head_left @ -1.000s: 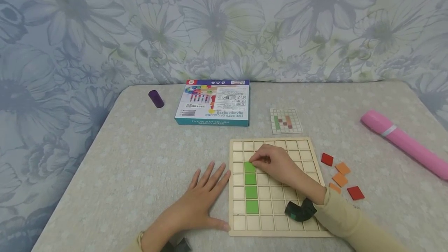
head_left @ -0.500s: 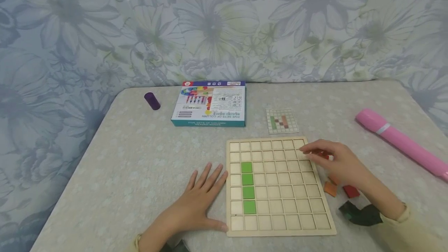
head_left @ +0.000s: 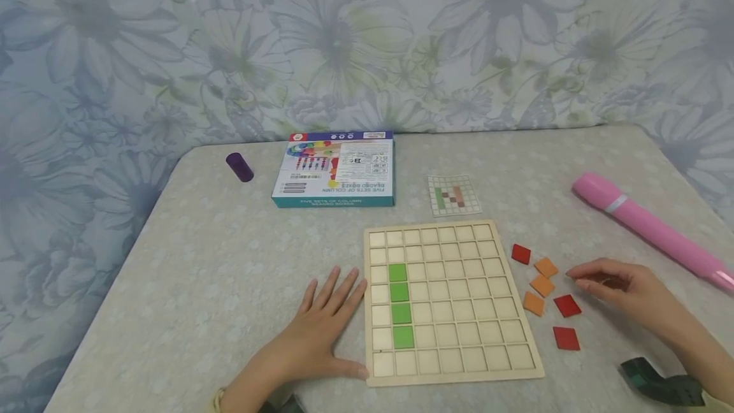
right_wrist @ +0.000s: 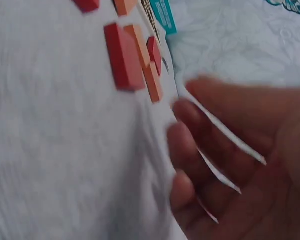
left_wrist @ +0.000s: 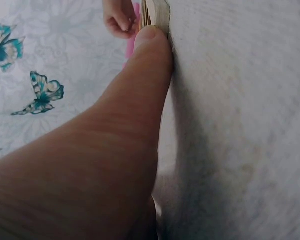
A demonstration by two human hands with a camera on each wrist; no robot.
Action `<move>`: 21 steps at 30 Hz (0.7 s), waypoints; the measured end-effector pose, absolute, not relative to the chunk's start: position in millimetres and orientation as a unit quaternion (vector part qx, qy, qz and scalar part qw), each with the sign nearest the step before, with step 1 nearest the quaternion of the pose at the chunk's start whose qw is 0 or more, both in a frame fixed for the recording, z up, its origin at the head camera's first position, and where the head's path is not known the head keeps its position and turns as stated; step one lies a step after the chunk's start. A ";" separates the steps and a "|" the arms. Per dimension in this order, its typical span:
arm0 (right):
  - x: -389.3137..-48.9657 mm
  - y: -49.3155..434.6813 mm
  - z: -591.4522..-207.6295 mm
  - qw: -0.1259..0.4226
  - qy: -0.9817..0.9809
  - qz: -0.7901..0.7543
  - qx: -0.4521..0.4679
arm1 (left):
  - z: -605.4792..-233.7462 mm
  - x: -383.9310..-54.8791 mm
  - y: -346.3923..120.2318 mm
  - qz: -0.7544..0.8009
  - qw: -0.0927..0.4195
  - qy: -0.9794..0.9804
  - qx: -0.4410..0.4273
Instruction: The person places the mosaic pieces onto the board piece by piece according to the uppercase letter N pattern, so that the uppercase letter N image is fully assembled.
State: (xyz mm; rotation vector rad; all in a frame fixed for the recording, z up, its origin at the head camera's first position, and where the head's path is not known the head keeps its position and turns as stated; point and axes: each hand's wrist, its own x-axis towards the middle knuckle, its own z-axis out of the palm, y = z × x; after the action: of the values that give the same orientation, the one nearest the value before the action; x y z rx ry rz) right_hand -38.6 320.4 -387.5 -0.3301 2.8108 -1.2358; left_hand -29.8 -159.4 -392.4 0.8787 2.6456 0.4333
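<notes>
My left hand [head_left: 312,335] lies spread on the table, its fingertips and thumb right at the left edge of the wooden grid board [head_left: 453,376]. In the board's second column sits a line of several green square tiles [head_left: 401,292]. To the right of the board, my right hand [head_left: 631,289] hovers with loosely bent fingers and nothing between them. Beside it are several loose tiles, among them a red tile [head_left: 567,306] and an orange tile [head_left: 541,285]. The right wrist view shows the fingers [right_wrist: 182,142] apart from the red tile [right_wrist: 124,60].
A small pattern card [head_left: 453,196] lies behind the board. Further left are a flat box [head_left: 334,171] and a purple cylinder [head_left: 239,167]. A pink roll [head_left: 648,225] with a pale band lies at the right. Flowered cloth [head_left: 344,50] hangs behind the table.
My right hand has left the topmost green tile and moved right, over the loose tiles, to their right side. The left hand has stayed beside the board. The view has shifted slightly.
</notes>
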 end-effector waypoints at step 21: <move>-34.8 316.1 -397.6 0.012 0.911 -0.359 -0.203 | -392.0 -29.1 -160.8 0.152 0.145 0.926 0.315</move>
State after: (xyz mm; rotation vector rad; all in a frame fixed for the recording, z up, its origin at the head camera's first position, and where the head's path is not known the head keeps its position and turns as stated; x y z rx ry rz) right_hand -34.8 316.1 -397.6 -0.6329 2.8405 -1.1200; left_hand -29.1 -160.8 -392.0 0.9067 2.6677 0.4384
